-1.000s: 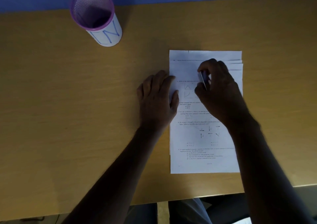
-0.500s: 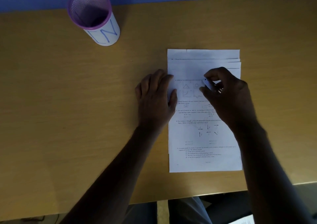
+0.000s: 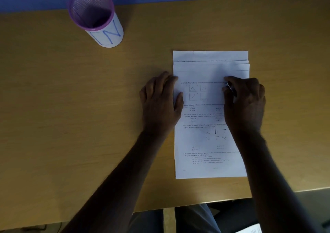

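Observation:
A stack of printed question sheets (image 3: 205,143) lies on the wooden desk (image 3: 71,116), its top edges fanned slightly. My left hand (image 3: 159,102) rests flat on the desk with its thumb and fingertips on the stack's left edge. My right hand (image 3: 244,98) sits over the right side of the top sheet, fingers curled around a small dark and silvery object (image 3: 230,87). What that object is cannot be told; most of it is hidden in the hand.
A purple mesh pen holder (image 3: 94,16) with a white label marked in blue stands at the far left of the desk. A blue wall runs behind the desk. The desk's near edge crosses below the sheets, with my legs beneath it.
My right hand has slid rightward and slightly down across the top sheet with the small object, uncovering the printed graphs. My left hand has stayed on the stack's left edge.

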{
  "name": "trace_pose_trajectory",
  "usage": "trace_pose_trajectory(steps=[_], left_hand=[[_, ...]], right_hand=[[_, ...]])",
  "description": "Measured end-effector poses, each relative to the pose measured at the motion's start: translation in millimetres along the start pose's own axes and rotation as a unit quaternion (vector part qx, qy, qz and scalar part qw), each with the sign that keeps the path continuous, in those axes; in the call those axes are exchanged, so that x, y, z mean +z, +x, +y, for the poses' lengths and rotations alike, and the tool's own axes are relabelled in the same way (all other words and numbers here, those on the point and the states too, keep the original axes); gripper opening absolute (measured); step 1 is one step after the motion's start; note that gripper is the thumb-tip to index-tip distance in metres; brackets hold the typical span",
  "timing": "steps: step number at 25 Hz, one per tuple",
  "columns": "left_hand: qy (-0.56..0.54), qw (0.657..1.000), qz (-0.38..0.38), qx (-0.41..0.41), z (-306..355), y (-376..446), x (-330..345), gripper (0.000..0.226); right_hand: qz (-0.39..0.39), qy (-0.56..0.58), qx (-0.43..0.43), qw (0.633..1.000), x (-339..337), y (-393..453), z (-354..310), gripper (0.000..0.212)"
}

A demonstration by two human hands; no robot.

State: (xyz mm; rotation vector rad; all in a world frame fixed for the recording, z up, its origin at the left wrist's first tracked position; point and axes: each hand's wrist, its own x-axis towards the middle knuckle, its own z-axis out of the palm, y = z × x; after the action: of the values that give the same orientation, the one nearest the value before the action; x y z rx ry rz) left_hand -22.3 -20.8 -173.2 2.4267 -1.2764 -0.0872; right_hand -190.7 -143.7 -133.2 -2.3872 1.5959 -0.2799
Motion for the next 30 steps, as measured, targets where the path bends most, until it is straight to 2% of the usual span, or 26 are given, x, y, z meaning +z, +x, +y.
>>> trace_pose_trajectory(steps=[6, 8, 11, 13, 21, 23, 26, 28, 30], left_hand=[[0.004, 1.0, 0.007, 0.002, -0.5, 0.3, 0.4, 0.044], [0.006, 1.0, 0.006, 0.004, -1.0, 0.3, 1.1, 0.045], [0.005, 1.0, 0.003, 0.005, -1.1, -0.2, 1.6, 0.045], [0.009, 1.0, 0.004, 0.005, -1.3, -0.6, 1.6, 0.044], [0.011, 1.0, 0.003, 0.001, -0.2, -1.0, 1.1, 0.043], [0.008, 1.0, 0.002, 0.002, 0.2, -0.7, 1.2, 0.044], [0.006, 1.0, 0.003, 0.003, 0.2, -0.9, 2.1, 0.043], [0.005, 1.0, 0.004, 0.002, 0.6, -0.8, 2.7, 0.043], [0.004, 1.0, 0.007, 0.001, 0.4, -0.8, 3.2, 0.043]], right_hand=[[0.028, -0.046, -0.002, 0.999, 9.5, -10.5, -9.9, 0.04], [0.026, -0.04, -0.055, 0.997, 15.5, -19.4, -21.4, 0.045], [-0.028, 0.007, -0.152, 0.988, 30.0, -37.1, -40.8, 0.048], [-0.058, 0.047, -0.183, 0.98, 38.7, -45.0, -48.0, 0.049], [-0.049, 0.034, -0.192, 0.98, 37.8, -39.4, -28.7, 0.05], [-0.01, 0.011, -0.167, 0.986, 31.2, -35.0, -20.6, 0.045], [0.052, -0.036, -0.043, 0.997, 17.6, -22.7, -5.2, 0.046], [0.045, -0.024, 0.019, 0.999, 10.6, -16.0, 7.1, 0.048], [0.038, -0.024, 0.026, 0.999, 5.0, -12.7, 14.5, 0.04]])
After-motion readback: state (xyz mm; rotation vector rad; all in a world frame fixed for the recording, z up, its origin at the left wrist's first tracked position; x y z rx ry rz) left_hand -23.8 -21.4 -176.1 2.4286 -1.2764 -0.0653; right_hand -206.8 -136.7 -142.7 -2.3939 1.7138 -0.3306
